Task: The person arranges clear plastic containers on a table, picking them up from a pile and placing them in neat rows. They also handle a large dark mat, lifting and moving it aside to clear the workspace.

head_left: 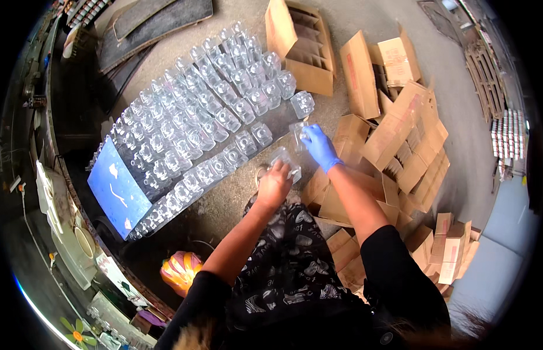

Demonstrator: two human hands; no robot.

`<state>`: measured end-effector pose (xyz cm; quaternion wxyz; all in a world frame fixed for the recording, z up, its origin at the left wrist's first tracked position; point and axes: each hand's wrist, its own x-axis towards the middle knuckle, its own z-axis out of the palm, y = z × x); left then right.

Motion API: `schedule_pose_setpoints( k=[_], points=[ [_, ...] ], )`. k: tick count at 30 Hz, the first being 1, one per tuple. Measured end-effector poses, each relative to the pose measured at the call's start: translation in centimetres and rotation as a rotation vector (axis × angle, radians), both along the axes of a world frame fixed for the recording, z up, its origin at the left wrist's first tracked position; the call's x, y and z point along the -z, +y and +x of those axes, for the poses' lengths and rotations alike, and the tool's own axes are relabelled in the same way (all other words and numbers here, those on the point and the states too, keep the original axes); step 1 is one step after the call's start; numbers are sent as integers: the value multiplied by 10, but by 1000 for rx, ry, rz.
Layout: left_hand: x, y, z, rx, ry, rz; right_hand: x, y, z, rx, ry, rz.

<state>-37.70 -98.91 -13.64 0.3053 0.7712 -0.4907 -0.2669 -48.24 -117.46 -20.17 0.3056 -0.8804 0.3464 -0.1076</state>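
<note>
My left hand (274, 185), bare, is closed around a clear square glass bottle (281, 156) just off the table's near edge. In a blue glove, my right hand (321, 146) grips another clear glass bottle (297, 132) close by, beside the table's right end. Many more clear glass bottles (192, 105) stand in dense rows on the dark table (210, 185) ahead and to the left. One separate bottle (303, 104) sits at the table's right corner, just beyond my right hand.
A blue board (118, 188) stands at the table's left end. Opened cardboard boxes (402, 125) are heaped to my right, and a divided carton (306, 49) stands beyond the table. A yellow-and-pink bundle (181, 272) lies low on the left; dark sheets (157, 26) lie at the back.
</note>
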Motion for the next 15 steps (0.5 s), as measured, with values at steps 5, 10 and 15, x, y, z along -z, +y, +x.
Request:
schedule_pose_setpoints(
  k=[5, 10, 15],
  points=[
    [40, -54, 6, -7, 10, -27, 41, -44, 25, 41, 14, 48],
    [66, -90, 11, -38, -35, 44, 71, -76, 44, -51, 69, 48],
    [96, -120, 15, -154, -54, 99, 96, -96, 51, -146, 58, 60]
  ],
)
